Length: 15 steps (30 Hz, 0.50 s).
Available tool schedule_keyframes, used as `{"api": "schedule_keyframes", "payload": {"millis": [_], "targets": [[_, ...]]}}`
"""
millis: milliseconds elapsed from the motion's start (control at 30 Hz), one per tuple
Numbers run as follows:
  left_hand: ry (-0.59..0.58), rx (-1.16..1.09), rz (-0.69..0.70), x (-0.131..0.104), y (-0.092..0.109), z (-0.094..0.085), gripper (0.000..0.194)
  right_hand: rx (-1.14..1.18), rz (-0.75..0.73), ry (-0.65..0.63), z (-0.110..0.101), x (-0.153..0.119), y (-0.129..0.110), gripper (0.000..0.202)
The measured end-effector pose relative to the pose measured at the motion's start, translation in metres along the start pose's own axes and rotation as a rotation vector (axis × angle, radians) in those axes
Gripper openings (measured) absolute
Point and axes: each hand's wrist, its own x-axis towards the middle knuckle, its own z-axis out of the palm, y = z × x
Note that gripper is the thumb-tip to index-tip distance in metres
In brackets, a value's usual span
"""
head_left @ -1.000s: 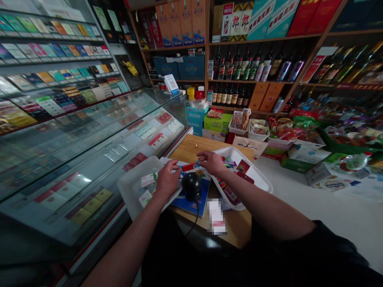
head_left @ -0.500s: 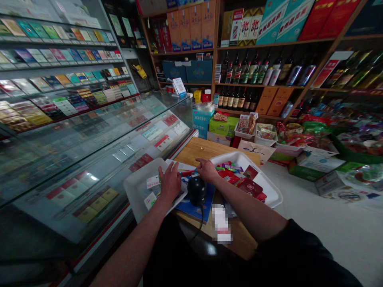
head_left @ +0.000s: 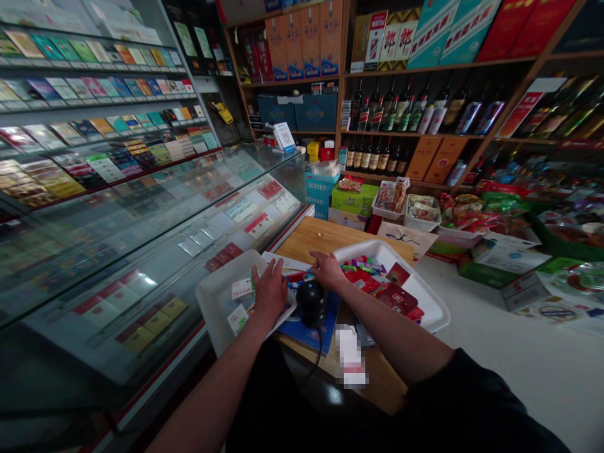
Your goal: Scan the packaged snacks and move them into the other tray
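Note:
My left hand [head_left: 270,293] is over the right side of a white plastic tray [head_left: 211,302], some fingers spread. Its thumb side meets one end of a slim red-and-blue stick-shaped packet [head_left: 297,276], too small to identify further. The other end runs into my right hand [head_left: 327,272], whose fingers are bent with the index reaching left. A black rounded device [head_left: 311,303] with a cable stands just below the packet, on a blue booklet [head_left: 302,336]. Small white boxes [head_left: 241,288] lie in the left tray. A second white tray [head_left: 436,308] holds red packets [head_left: 396,299] and colourful sticks.
Both trays rest at a wooden table [head_left: 302,236]. On the left runs a glass display counter [head_left: 189,207] with cigarette packs inside. Shelves of bottles [head_left: 372,157] stand behind. Boxes of snacks [head_left: 500,248] line the floor at right. A blurred white item [head_left: 350,355] lies near the table's front.
The view has shifted slightly. The slim packet between my hands looks a little turned, with more blue along its upper side. My hands have hardly moved.

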Motion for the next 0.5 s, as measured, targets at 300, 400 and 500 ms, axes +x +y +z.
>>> {"api": "schedule_keyframes", "payload": {"millis": [300,400,500], "targets": [[-0.014,0.001,-0.019,-0.0028,-0.0027,0.0077,0.054,-0.096,-0.226,0.031,0.0004,-0.0021,0.0064,0.055],[0.0,-0.005,-0.022,-0.0022,-0.0019,0.0081,0.055,-0.108,-0.245,0.025,-0.0006,-0.0002,0.0083,0.055],[-0.012,-0.015,-0.025,-0.0013,0.0005,0.0066,0.056,-0.112,-0.239,0.005,-0.0018,0.0019,0.0089,0.059]]}}
